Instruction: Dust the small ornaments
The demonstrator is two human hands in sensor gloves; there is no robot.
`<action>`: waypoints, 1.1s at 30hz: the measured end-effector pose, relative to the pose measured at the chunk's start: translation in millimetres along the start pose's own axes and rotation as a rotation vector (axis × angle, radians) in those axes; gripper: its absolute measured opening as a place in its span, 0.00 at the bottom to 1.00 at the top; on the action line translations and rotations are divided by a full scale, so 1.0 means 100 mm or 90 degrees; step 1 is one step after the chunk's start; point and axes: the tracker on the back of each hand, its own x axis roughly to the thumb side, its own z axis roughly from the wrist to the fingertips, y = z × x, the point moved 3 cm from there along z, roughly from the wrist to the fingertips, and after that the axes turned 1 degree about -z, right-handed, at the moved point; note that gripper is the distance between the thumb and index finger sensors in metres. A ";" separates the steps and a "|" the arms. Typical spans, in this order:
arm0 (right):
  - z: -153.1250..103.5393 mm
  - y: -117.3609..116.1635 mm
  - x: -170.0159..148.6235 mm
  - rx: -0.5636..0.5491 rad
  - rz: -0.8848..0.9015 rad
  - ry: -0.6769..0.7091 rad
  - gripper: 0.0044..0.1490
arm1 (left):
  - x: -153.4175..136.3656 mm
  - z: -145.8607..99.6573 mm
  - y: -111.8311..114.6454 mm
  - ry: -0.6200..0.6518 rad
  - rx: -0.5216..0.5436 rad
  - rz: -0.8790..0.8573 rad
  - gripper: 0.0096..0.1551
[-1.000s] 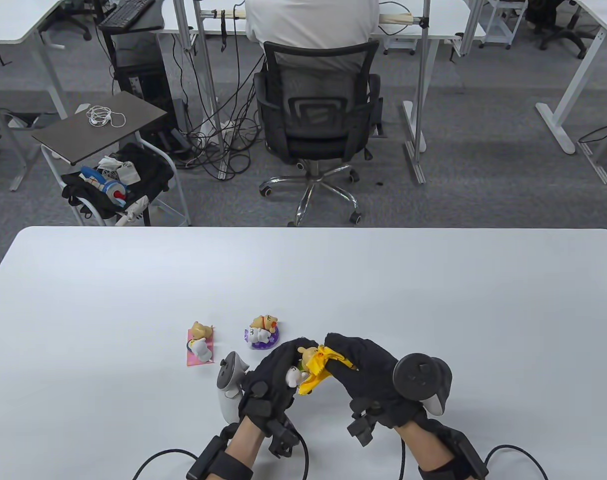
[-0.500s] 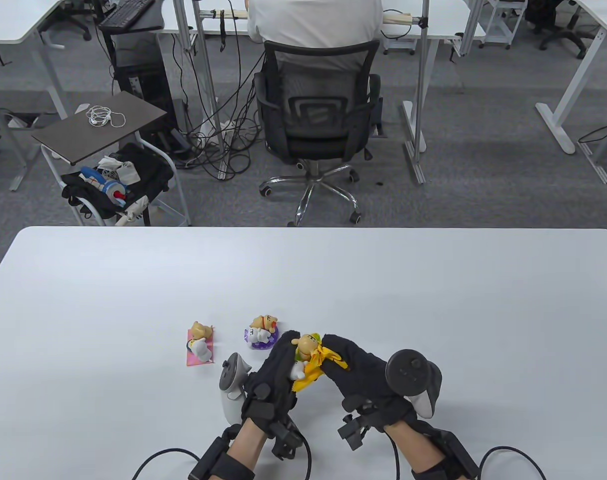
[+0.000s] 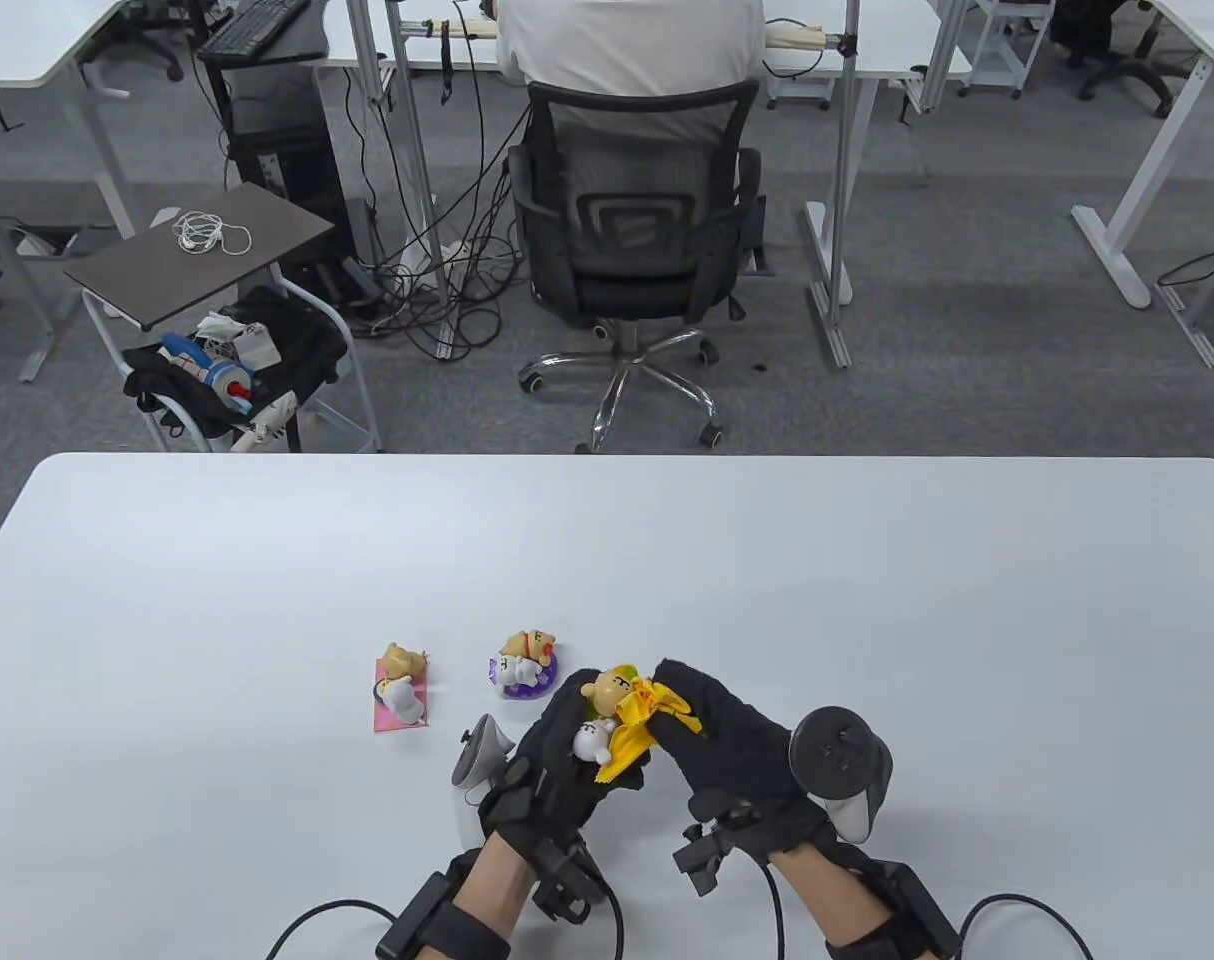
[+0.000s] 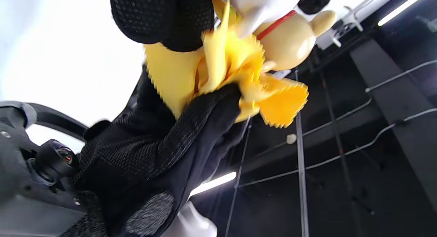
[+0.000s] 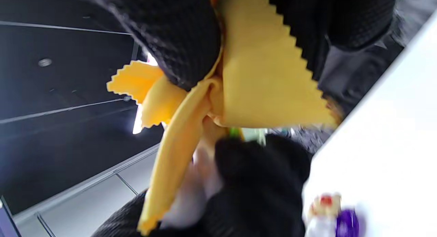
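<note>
Bear ornament [image 3: 603, 712] against crumpled yellow cloth [image 3: 635, 730]

The table view looks down from above the near edge of the white table [image 3: 867, 560], facing out across it to the office beyond; the grip sits low in its frame, both hands coming in from the bottom. The left wrist view sits right under the grip, tilted up toward the ceiling. The right wrist view is equally close, turned nearly on its side. All three share the yellow cloth [image 3: 632, 735] [image 4: 218, 69] [image 5: 259, 80] at the grip.
</note>
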 end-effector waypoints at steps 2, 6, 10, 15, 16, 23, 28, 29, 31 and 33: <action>0.00 0.04 0.12 -0.013 -0.038 0.056 0.35 | -0.01 -0.01 -0.03 -0.013 0.014 -0.005 0.44; -0.05 -0.14 0.33 0.050 -0.146 0.144 0.32 | -0.04 0.00 0.03 -0.041 0.023 0.056 0.44; -0.08 -0.22 0.36 0.059 -0.229 0.164 0.33 | -0.08 0.03 0.17 -0.063 0.004 0.075 0.44; -0.03 -0.08 0.32 0.008 -0.255 0.174 0.34 | -0.06 0.03 0.17 -0.077 -0.001 0.107 0.44; -0.02 -0.04 0.30 -0.006 -0.254 0.165 0.33 | -0.05 0.03 0.18 -0.075 -0.006 0.098 0.45; 0.03 0.01 0.18 0.055 -0.096 0.114 0.33 | -0.10 0.06 0.17 -0.070 -0.028 0.042 0.45; 0.01 0.00 0.29 0.037 -0.166 0.147 0.34 | -0.10 0.05 0.20 -0.089 -0.054 0.046 0.40; 0.01 0.04 0.28 0.016 -0.168 0.143 0.34 | -0.07 0.06 0.22 -0.082 -0.047 0.057 0.40; 0.04 0.11 0.24 -0.008 -0.146 0.121 0.34 | -0.05 0.06 0.24 -0.072 -0.039 0.071 0.40; 0.09 0.20 0.10 -0.004 -0.096 0.065 0.34 | -0.02 0.05 0.23 -0.059 -0.032 0.104 0.40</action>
